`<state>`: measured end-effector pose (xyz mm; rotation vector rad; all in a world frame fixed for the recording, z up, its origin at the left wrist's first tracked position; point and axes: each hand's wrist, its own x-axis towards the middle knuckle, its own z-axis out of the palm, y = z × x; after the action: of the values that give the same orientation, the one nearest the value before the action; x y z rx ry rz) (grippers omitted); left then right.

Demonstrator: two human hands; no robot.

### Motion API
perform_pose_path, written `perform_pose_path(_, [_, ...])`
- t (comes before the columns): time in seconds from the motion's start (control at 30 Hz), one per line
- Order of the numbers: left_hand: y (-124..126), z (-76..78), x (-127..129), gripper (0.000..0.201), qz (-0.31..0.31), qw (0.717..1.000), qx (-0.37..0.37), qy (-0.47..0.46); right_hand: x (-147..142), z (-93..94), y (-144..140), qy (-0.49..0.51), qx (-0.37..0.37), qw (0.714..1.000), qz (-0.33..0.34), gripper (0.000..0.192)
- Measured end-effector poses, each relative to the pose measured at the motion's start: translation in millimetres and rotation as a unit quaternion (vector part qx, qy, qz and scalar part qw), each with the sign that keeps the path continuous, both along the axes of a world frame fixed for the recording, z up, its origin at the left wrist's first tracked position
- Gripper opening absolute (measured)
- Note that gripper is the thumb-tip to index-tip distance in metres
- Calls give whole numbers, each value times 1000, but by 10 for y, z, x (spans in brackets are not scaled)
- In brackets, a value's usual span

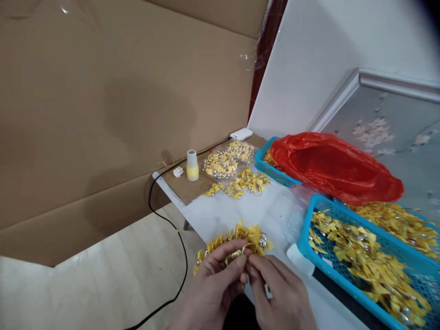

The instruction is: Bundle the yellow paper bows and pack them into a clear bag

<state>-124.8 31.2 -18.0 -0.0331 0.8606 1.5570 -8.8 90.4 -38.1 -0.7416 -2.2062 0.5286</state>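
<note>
My left hand point(220, 279) is closed round a coil-like stack of thin gold wire loops point(233, 258) at the table's near edge. Yellow petal-like ornaments point(220, 239) with silvery beads fan out from this bundle above my fingers. Beside it, my right hand point(278, 288) pinches at the right end of the stack, where one loop point(248, 247) stands out from the others. My fingertips hide exactly which wire it grips. Both hands nearly touch.
A blue basket point(311, 215) of yellow ornaments stands at right. Behind it, a red plastic bag point(330, 160) lies over other baskets. Farther back are a bagged pile of beaded ornaments point(225, 160), a grey-and-yellow cone point(192, 166) and a white device point(241, 134). A black cable point(185, 256) hangs left.
</note>
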Motion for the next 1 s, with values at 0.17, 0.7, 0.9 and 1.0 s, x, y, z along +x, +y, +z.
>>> perform_pose_path(0.17, [19,49,-23,23,18,999,-26,11,49,114,39,-32,12,998,49,25])
perform_pose_path(0.7, [-3,79,-90,24,46,998,-38,-24,26,176,148,-51,61,996,-40,19])
perform_pose_path(0.9, [31,77,-89,21,53,997,-59,-25,152,146,114,-83,105,990,-41,18])
perform_pose_path(1.0, [31,75,-92,18,41,998,-43,-31,244,184,236,-141,102,985,3,19])
